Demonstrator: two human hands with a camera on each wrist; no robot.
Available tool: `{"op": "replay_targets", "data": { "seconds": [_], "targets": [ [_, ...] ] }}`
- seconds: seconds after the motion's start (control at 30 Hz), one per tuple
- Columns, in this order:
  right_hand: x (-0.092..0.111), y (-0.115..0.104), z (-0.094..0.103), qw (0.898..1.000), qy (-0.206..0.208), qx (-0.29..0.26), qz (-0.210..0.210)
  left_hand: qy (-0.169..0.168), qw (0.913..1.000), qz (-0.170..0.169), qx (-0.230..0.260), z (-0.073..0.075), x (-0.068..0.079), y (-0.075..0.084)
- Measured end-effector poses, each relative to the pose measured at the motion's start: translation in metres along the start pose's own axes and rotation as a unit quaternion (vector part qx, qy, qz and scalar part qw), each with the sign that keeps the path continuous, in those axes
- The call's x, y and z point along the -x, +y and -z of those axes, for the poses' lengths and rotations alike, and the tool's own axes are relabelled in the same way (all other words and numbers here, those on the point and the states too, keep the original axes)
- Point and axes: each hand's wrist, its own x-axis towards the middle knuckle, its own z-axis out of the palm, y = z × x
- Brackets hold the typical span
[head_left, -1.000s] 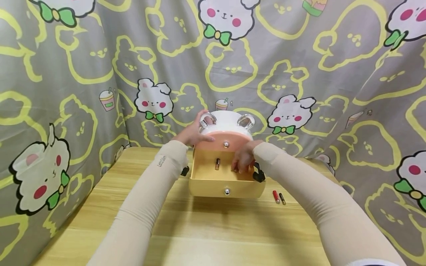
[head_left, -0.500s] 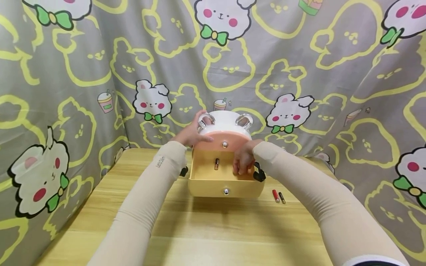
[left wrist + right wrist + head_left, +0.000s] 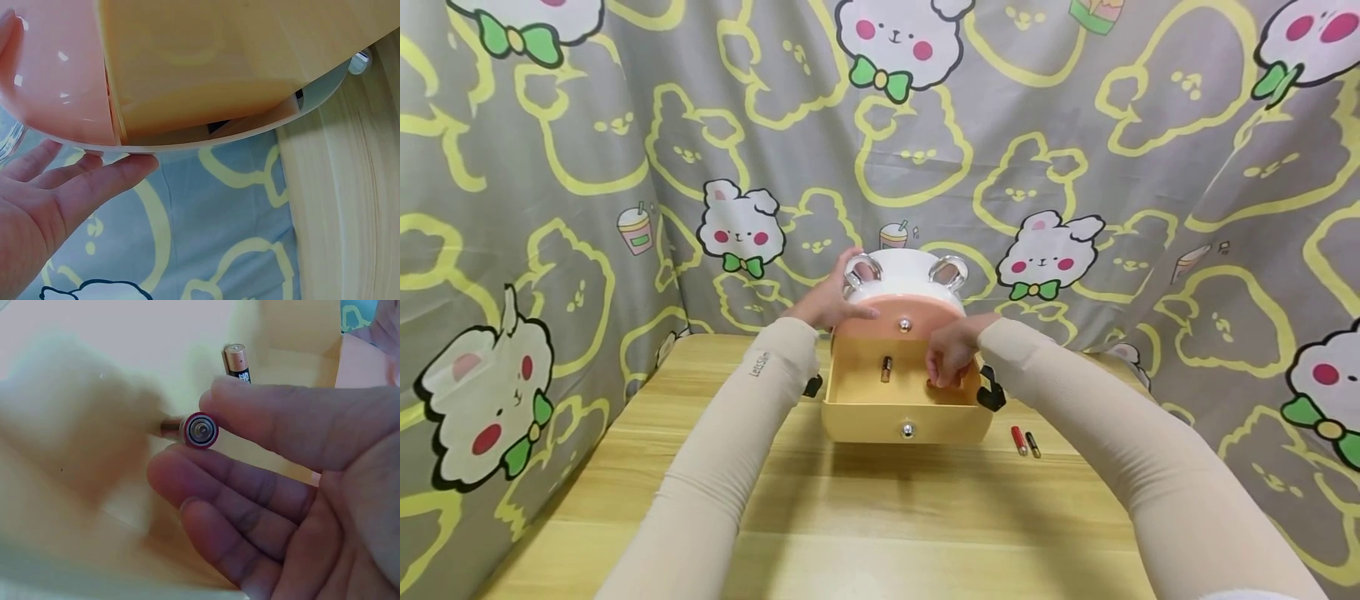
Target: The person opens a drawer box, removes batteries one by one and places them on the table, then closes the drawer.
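My left hand [image 3: 835, 302] grips the left side of a small drawer organizer [image 3: 902, 273] with a white top, clear ears and a pink upper drawer front. The thumb lies on the pink front and the fingers against the outer side. Below, the yellow drawer [image 3: 857, 423] is pulled out. Inside it, my right hand [image 3: 953, 346] pinches a battery [image 3: 201, 430] with a red-ringed end between thumb and fingers. Behind that end shows a copper-coloured piece; whether it is a separate battery I cannot tell. Another battery [image 3: 887, 369], copper and black, lies on the drawer floor.
On the wooden table [image 3: 880, 517], right of the drawer, lie a red battery [image 3: 1018, 440] and a black one [image 3: 1033, 444] side by side. A patterned curtain [image 3: 820, 167] surrounds the table at the back and sides. Black wrist devices [image 3: 991, 390] hang beside the drawer.
The right hand's fingers have shifted slightly within the drawer, near its right side. The left hand keeps its place on the organizer. The head view has drifted a little.
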Motion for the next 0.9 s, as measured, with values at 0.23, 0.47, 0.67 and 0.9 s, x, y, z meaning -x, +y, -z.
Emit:
{"op": "replay_targets", "data": {
  "seconds": [0.23,0.47,0.67,0.9],
  "targets": [
    [0.006,0.001,-0.002,0.999,0.028,0.014,0.038,-0.008,0.9999,0.007,0.001,-0.001,0.0,0.002],
    [0.01,0.002,-0.006,0.993,0.091,0.039,0.068,-0.014,0.9999,0.005,-0.001,0.001,0.002,0.003],
    [0.01,0.007,-0.013,0.984,0.147,0.055,0.088,-0.014,0.9999,0.006,0.001,0.001,0.001,0.002],
    [0.013,0.01,-0.017,0.976,0.181,0.045,0.11,-0.008,0.9999,0.001,-0.008,0.0,-0.001,-0.001]
  ]
}}
